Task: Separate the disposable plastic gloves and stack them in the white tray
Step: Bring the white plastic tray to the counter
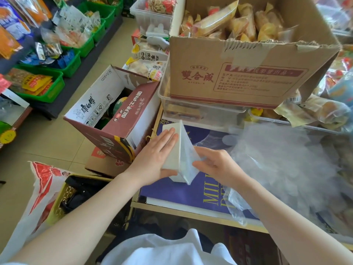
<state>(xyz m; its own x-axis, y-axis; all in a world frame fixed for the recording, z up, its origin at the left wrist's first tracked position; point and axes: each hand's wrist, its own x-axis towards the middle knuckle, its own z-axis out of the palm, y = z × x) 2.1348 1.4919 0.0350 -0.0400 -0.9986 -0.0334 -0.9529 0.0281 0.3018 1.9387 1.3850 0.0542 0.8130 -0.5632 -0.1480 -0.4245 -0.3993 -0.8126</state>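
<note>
- Nearest me is the person's white garment [172, 249], then two bare forearms reaching out over a purple printed surface [183, 192] on the tabletop.
- The left hand [154, 159] lies with straight fingers flat against the outer face of the white tray [172, 152], thumb under its near end; the tray is tipped up on edge, not lying flat.
- The right hand [215, 165] has its fingers curled in on the tray's inner side, where a thin stack of clear gloves [188, 161] seems to lie; whether it pinches them or only presses them I cannot tell.
- I judge this the stacking step: gloves being settled into the tray. Next the tray wants laying flat and a fresh glove peeling off singly.
- The loose gloves [282, 159] form a hazy clear heap just right of the hands; one fingertip shape shows, but single gloves cannot be counted.
- The heap runs off the right edge, veiling whatever lies beneath.
</note>
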